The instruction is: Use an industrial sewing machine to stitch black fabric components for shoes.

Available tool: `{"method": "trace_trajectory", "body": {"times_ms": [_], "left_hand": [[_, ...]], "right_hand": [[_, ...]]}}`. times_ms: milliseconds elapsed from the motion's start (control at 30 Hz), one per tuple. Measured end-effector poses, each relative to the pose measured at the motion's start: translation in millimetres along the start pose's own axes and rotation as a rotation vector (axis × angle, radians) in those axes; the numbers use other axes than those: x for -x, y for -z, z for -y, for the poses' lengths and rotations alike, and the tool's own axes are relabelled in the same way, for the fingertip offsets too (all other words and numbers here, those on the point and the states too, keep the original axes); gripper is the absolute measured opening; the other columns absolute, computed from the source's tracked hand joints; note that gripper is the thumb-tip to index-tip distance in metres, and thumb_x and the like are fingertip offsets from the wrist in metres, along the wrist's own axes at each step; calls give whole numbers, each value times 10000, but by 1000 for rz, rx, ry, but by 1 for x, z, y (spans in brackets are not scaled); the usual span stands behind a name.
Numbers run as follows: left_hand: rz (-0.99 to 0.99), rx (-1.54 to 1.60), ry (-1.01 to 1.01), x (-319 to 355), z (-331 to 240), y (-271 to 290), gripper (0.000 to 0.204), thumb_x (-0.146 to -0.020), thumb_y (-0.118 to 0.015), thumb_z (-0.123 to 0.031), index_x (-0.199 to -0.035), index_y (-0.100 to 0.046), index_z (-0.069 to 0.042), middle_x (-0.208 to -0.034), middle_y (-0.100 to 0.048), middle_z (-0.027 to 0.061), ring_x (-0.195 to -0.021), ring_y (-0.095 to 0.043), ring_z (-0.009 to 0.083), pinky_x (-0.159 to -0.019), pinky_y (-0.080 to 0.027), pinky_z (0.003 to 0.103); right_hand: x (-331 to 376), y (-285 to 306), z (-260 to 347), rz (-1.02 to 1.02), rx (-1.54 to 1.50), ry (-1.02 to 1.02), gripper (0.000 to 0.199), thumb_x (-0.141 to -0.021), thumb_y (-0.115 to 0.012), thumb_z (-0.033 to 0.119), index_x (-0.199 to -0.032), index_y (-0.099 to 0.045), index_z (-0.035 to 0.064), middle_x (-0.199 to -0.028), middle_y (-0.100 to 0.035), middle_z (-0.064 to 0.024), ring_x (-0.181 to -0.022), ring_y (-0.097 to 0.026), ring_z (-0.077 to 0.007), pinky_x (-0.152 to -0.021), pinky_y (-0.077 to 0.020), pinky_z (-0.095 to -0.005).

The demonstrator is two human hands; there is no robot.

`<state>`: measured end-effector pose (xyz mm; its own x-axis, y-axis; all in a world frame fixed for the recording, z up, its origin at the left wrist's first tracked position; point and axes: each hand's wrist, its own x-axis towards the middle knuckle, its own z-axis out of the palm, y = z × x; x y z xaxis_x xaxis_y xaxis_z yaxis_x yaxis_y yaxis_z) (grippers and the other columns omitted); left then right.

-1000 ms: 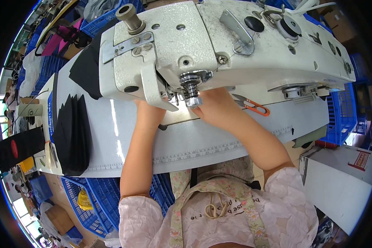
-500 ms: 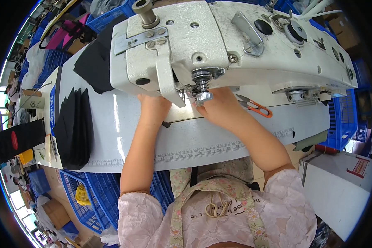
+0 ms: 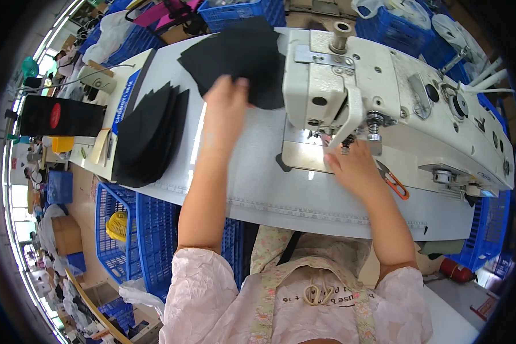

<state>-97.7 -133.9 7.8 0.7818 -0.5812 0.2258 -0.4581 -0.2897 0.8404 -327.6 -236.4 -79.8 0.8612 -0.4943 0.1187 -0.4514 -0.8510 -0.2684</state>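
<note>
My left hand (image 3: 226,106), blurred by motion, is at the near edge of a pile of black fabric pieces (image 3: 241,57) beside the sewing machine's head. Whether its fingers grip any fabric cannot be made out. Under the white sewing machine (image 3: 341,74), my right hand (image 3: 358,172) rests by the needle area, thumb apart from the fingers. The machine's lever and tension spring partly cover those fingers; nothing shows in them. The bare metal plate (image 3: 307,156) lies left of that hand. Orange-handled thread snips (image 3: 394,183) lie to its right.
A stack of long black fabric pieces (image 3: 152,135) lies at the table's left. A printed ruler strip (image 3: 304,215) runs along the front edge of the white table (image 3: 258,189). Blue plastic crates (image 3: 155,241) stand below left, and a red cylinder (image 3: 457,270) below right.
My left hand has left the needle area and moved left and away from me to the black fabric pile. My right hand stays by the needle. The view has shifted left.
</note>
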Motion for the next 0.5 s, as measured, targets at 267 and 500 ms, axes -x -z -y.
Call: {"method": "trace_trajectory", "body": {"times_ms": [267,500], "left_hand": [[-561,-875,-5,7,109,194,333,-896,-468,-211,-1063,-539,68,-978,-583,268,-952,-538,419,-849,-405,434],[-739,-1224,-12,20,116,166,789,-686,-708,-329,-1315,-361,-5,-1294,-416,180,-1194,-374,356,-977,-316,457]], "right_hand": [[-3,5,6,-36,-17,20,291,-794,-607,278,-770,-616,-12,-881,-547,-157,-947,-474,-318,-873,-356,-428],[-4,3,4,-33,4,21,298,-800,-599,279,-787,-626,-18,-900,-546,-161,-955,-470,-323,-890,-345,-430]]}}
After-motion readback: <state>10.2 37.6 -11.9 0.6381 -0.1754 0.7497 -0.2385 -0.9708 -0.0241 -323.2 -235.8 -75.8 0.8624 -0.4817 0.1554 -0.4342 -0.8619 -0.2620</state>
